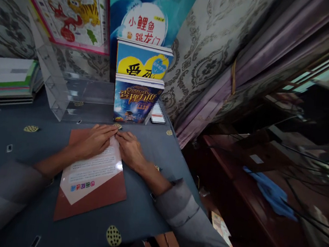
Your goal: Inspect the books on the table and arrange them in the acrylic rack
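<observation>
A thin red-brown book [91,194] lies flat on the table, showing a pale text panel with its print upside down to me. My left hand [98,141] reaches across its upper part, fingers close together at the far edge. At the upper right corner is my right hand [129,147], its fingers bent in against the book. The fingertips of both hands meet at that corner, and the thumbs are largely hidden. Just beyond them, several books stand in a clear acrylic rack [87,108], with a dark blue book [135,102] in front.
A stack of books and papers [8,76] sits at the back left. Behind the rack is a patterned wall [205,41], with a purple curtain [216,86] to the right. Past the right edge of the table [154,209] are a dark red cabinet [243,188], cables and a blue cloth [272,193].
</observation>
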### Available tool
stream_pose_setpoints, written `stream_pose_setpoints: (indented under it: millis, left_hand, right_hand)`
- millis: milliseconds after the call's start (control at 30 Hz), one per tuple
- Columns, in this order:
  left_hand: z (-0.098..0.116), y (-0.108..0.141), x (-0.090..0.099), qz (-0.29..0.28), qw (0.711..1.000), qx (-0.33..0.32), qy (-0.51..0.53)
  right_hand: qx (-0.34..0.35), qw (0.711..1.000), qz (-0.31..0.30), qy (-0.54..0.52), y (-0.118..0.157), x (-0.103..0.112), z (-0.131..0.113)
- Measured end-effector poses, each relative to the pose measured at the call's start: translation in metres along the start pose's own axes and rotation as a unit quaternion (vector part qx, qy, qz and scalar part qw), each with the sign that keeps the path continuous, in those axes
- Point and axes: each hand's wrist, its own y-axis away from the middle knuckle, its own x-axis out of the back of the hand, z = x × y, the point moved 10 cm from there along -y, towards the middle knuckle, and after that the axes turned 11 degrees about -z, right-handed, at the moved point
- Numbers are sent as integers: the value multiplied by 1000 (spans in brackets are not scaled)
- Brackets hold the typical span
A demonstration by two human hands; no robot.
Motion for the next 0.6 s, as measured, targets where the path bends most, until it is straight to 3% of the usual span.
stream_pose_setpoints:
  millis: [333,600]
  left_hand:
    - [-2,3,-1,36,999,-10,4]
    - [-1,2,-5,15,1000,-25,11]
  right_hand:
    - [-3,999,1,34,4,3,-6]
    - [5,1000,9,-10,8,1,-2]
